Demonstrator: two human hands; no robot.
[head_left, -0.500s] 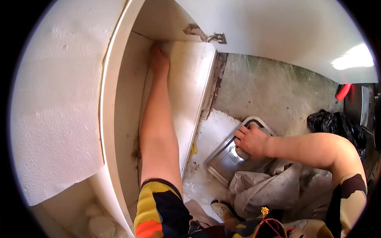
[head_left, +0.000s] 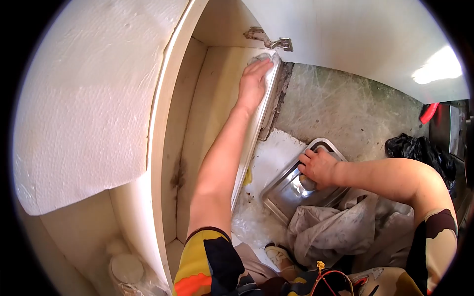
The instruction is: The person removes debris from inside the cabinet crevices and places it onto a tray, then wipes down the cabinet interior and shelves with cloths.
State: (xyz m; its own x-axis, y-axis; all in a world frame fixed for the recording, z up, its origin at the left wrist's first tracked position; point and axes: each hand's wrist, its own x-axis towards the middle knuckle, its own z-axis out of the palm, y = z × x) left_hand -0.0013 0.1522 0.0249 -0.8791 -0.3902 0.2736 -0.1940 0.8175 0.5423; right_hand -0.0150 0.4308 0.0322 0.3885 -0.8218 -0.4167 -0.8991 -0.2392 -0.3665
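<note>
My left hand [head_left: 253, 86] is at the far end of the cabinet's bottom board [head_left: 213, 98], by its front edge. Its fingers press on a crumpled pale cloth [head_left: 261, 58], partly hidden beneath them. Over the metal tray [head_left: 281, 197] on the floor, my right hand [head_left: 318, 167] has bent fingers around something roundish and greyish [head_left: 308, 182], mostly covered by the hand; what it is I cannot make out. Grey fabric [head_left: 335, 227] lies against the tray's near side.
An open white door [head_left: 355, 39] with a metal hinge [head_left: 284, 44] spans the top. A black plastic bag [head_left: 419, 155] and a red object [head_left: 428, 113] are at the right. White textured sheeting [head_left: 89, 108] covers the left. A shoe [head_left: 279, 255] shows below.
My left hand has moved right, from the cabinet's inner back corner to the board's front edge, where the cloth now shows. My right hand stays over the tray. The view has shifted slightly.
</note>
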